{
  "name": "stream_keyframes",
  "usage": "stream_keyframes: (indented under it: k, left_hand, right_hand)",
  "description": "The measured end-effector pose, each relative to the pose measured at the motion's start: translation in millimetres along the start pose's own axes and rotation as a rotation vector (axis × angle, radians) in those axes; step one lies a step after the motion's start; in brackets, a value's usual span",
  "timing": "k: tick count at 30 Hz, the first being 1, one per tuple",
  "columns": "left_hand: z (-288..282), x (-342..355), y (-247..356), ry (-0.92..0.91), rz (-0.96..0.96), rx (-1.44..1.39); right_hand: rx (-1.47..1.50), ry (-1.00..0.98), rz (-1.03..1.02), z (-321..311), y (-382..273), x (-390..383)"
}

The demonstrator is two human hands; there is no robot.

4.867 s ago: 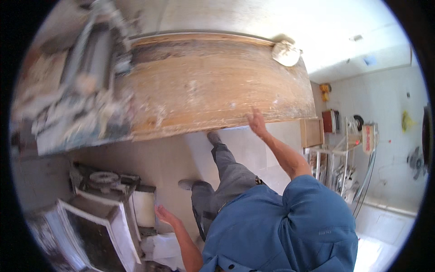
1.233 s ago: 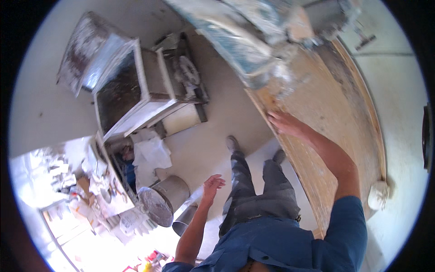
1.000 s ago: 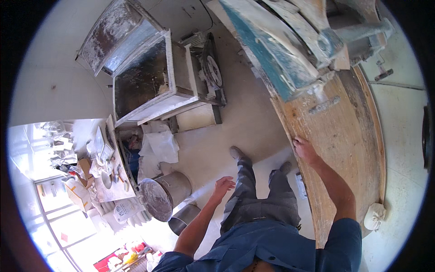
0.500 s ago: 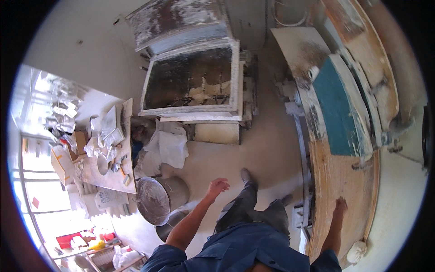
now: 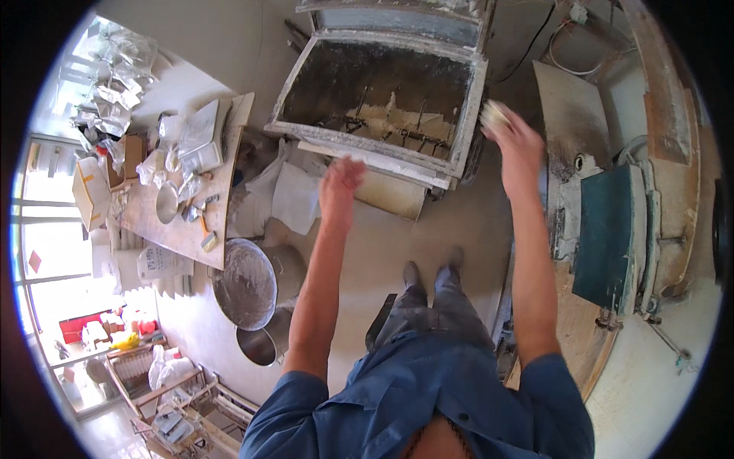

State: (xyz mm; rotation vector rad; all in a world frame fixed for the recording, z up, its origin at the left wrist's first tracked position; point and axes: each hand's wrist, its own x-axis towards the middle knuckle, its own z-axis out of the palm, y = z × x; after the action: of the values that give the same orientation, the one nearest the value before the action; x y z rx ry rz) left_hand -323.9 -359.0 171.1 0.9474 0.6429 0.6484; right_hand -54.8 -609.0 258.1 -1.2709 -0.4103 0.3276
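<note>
In front of me stands a large floury mixer point(image 5: 359, 141), its lid raised. Inside its dark trough, metal mixing bars point(image 5: 417, 141) stick out of a pale crumbly mass point(image 5: 397, 121). My left hand point(image 5: 342, 187) is raised near the mixer's front rim, apart from it as far as I can see; motion smears its fingers. My right hand point(image 5: 520, 145) reaches forward at the mixer's right corner, its fingers closed around a pale lump point(image 5: 495, 116). The lump is blurred, so I cannot make out its kind.
A work table point(image 5: 145, 218) at left bears a bowl point(image 5: 167, 202), a brush point(image 5: 208, 236) and plastic bags. Two round metal bins point(image 5: 245, 283) point(image 5: 257, 346) stand below it. On the right, a machine with a green panel point(image 5: 608, 237) rests over a wooden bench point(image 5: 585, 336).
I have moved closer to the mixer. Both arms have stretched forward; my right hand has left the wooden bench and come to the mixer's right corner with the pale lump.
</note>
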Motion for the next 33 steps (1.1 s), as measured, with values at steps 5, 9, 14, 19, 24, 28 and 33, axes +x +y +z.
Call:
stream_keyframes:
  k: [5, 9, 14, 19, 24, 28, 33]
  left_hand:
    - [18.4, 53.4, 37.0, 0.006, 0.121, 0.026]
    - [81.9, 92.3, 13.7, -0.009, -0.024, -0.168]
    - [147.1, 135.7, -12.3, 0.033, -0.280, -0.422]
    - [138.4, 171.5, -13.5, -0.001, -0.294, -0.556]
    - [151.4, 179.6, -30.0, 0.039, -0.051, -0.362]
    - [161.8, 184.7, -36.6, 0.361, -0.043, 0.067]
    - [160.0, 201.7, -33.9, 0.296, -0.166, 0.026]
  right_hand:
    - [-0.740, -0.150, -0.639, 90.9, 26.2, 93.1]
    - [-0.653, -0.428, -0.636, 132.9, 70.6, 102.9]
    - [-0.549, -0.667, -0.527, 146.8, 112.2, 97.9]
    - [-0.879, -0.865, -0.886, 120.5, 109.9, 119.1]
    - [-1.056, -0.938, -0.906, 112.2, 106.6, 141.9]
    - [-1.151, -1.007, -0.819, 114.6, 112.6, 144.2]
    - [-1.078, -0.867, -0.727, 111.7, 116.5, 135.7]
